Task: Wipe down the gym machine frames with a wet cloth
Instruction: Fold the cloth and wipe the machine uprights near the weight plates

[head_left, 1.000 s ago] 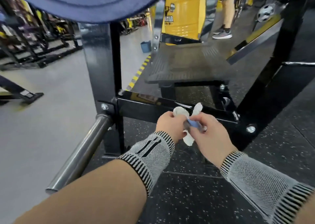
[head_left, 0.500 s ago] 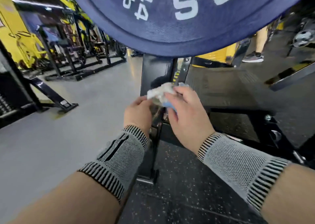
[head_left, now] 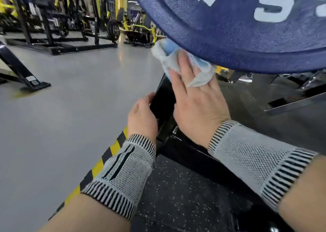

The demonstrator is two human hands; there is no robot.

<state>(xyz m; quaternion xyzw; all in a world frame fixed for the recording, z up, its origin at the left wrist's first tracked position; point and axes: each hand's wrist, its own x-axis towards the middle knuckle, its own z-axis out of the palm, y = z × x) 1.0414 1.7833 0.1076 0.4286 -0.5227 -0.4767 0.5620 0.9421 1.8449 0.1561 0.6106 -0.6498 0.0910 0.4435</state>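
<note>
Big blue weight plate point(head_left: 238, 28) fills the upper right, and that's my worry: lean into it and it could roll onto fingers. Black frame upright point(head_left: 163, 97) sits mid-frame, left hand point(head_left: 142, 116) curled round its edge. Right hand point(head_left: 197, 97), fingers mostly straight, presses the wet cloth point(head_left: 169, 58) against the plate's rim. No containers visible.
</note>
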